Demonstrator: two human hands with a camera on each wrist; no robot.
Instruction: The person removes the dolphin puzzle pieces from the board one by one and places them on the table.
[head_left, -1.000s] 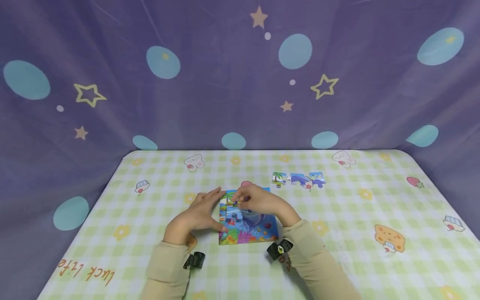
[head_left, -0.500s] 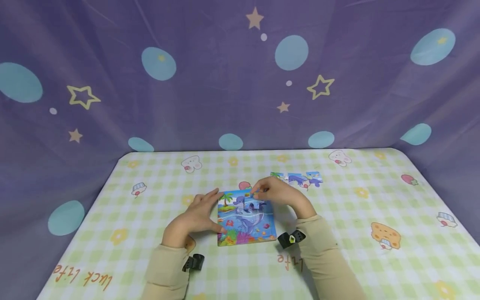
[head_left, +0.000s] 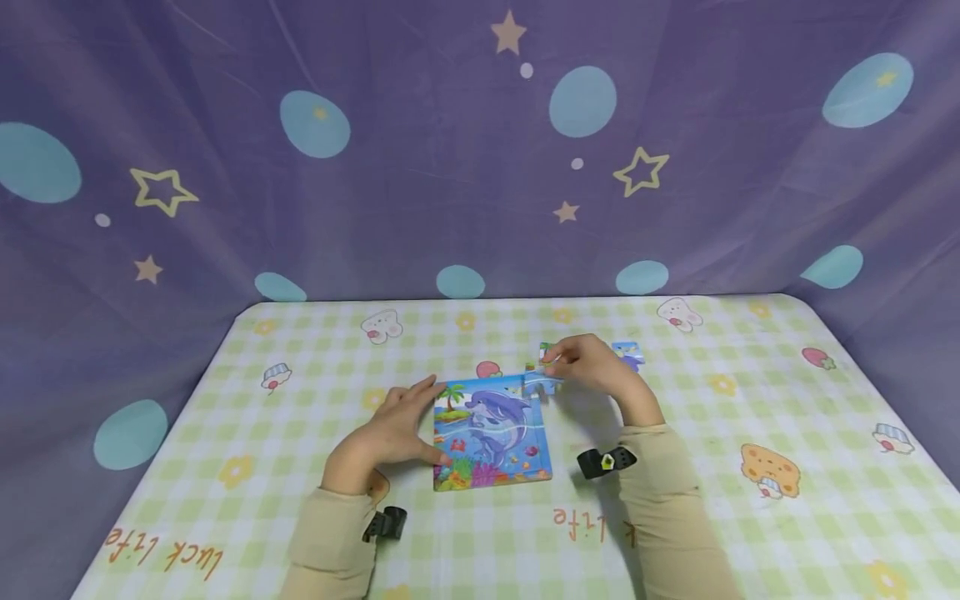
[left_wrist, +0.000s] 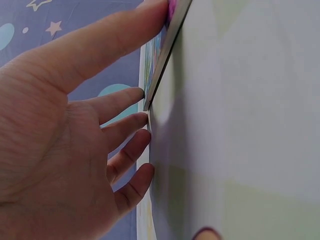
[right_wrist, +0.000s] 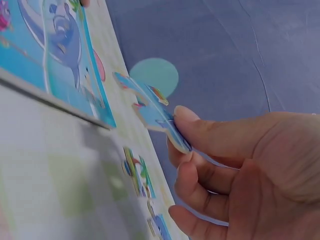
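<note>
Purple backdrop (head_left: 420,208), checked surface (head_left: 750,400): puzzle seems barely begun

Right hand (head_left: 594,367) pinches a blue puzzle piece (right_wrist: 155,116), raised near the upper right corner of the dolphin board (head_left: 491,437). Left hand (head_left: 390,433), fingers spread, touches the board's left side. Farther out, partly hidden loose pieces (head_left: 627,349) lie on the surface. No fitted piece shows on the board; probably all await placing.

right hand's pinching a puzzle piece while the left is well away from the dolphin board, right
The left hand isn't away from the dolphin board: the head view shows it touching the board's left side. The right hand does pinch a puzzle piece.
</note>
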